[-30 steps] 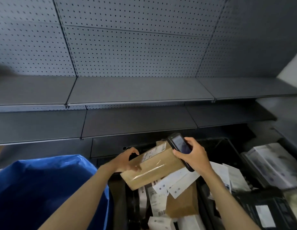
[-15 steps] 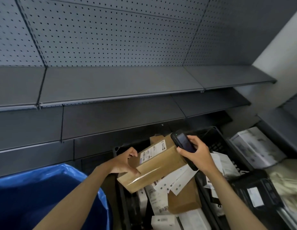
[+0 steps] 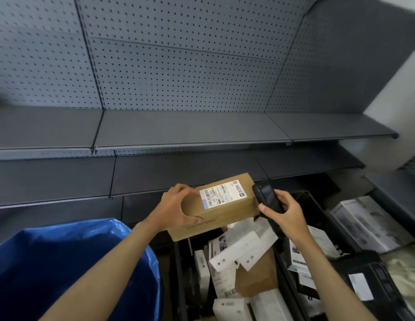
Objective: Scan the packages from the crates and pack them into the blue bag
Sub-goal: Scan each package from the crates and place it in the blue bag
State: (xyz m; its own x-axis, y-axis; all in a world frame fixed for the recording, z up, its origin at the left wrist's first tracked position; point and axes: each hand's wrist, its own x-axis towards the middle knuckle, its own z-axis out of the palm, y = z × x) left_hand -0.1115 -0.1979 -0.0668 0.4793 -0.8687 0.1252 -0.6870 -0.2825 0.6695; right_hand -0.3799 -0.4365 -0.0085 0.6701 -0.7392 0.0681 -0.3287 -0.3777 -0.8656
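Note:
My left hand (image 3: 176, 208) grips the left end of a brown cardboard box (image 3: 227, 212), held in the air above the crate with its white shipping label (image 3: 222, 194) facing up. My right hand (image 3: 286, 215) holds a black handheld scanner (image 3: 268, 200) right at the box's right end, its top end close to the label. The blue bag (image 3: 69, 262) stands open at the lower left, beside my left forearm. Below the box, a black crate (image 3: 178, 269) holds several white and brown packages (image 3: 236, 251).
Grey metal shelves (image 3: 190, 133) and pegboard fill the wall ahead. A second black crate (image 3: 317, 209) with white packets sits to the right. Further right lie a large white package (image 3: 368, 223) and a black box with a label (image 3: 362, 283).
My left hand has lifted the box higher and turned it so the label faces up. The scanner has moved from over the box to its right end.

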